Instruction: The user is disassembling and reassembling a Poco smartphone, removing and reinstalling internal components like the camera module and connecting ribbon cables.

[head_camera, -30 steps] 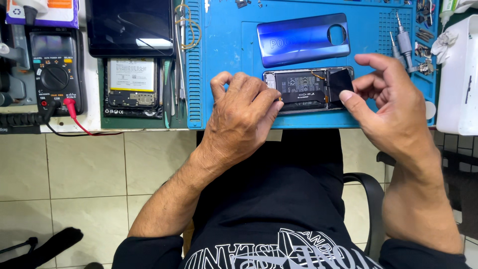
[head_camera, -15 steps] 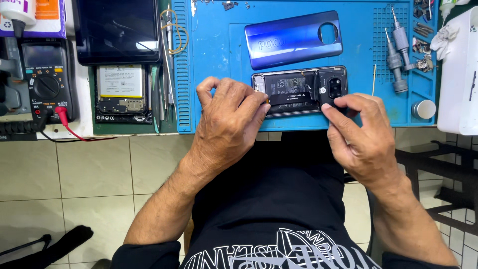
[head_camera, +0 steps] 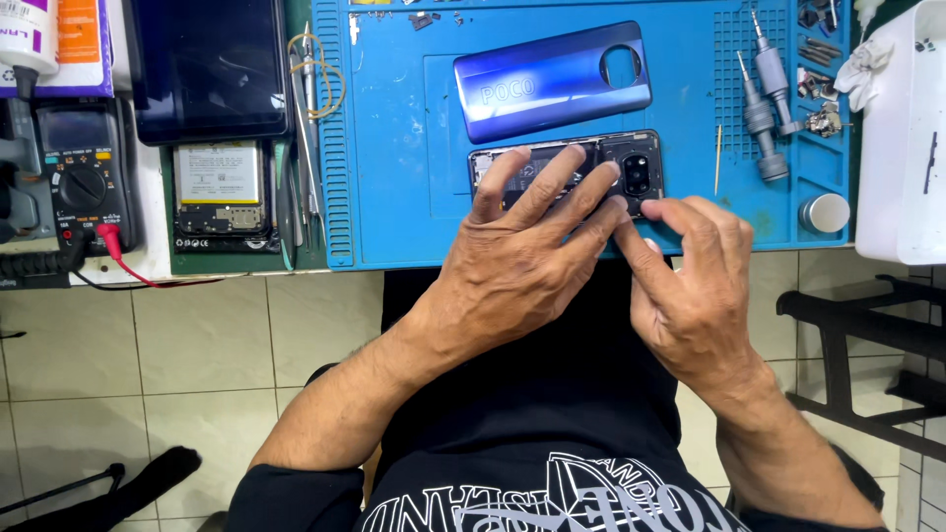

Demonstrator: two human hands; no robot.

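Left hand (head_camera: 522,261) lies spread, fingers (head_camera: 552,187) flat on the opened phone (head_camera: 645,167), pressing it down rather than gripping it. Your right hand (head_camera: 695,286) sits just beside it, fingers loosely curled, with the fingertips (head_camera: 662,209) at the phone's near edge below the camera block; it grasps nothing that shows.

Phone: back removed, insides up, lying lengthwise on the blue mat (head_camera: 394,148) near the mat's front edge. Most of its middle is hidden under your left fingers.

Just behind the phone, and apart from it: the glossy blue back cover (head_camera: 532,84), outer face up, slightly tilted.

Right part of the mat: two grey screwdrivers (head_camera: 764,118) lying in the slotted tray, a thin stick (head_camera: 718,158) beside them, a small round silver cap (head_camera: 824,212) near the front corner. A white box (head_camera: 902,138) stands past the mat's right edge.

Left of the mat, on the worktop: tweezers (head_camera: 307,128) and thin tools in a row, a second opened phone (head_camera: 219,195) with its battery showing, a dark screen panel (head_camera: 207,64) behind it, and a multimeter (head_camera: 81,177) with a red lead (head_camera: 118,251) plugged in.
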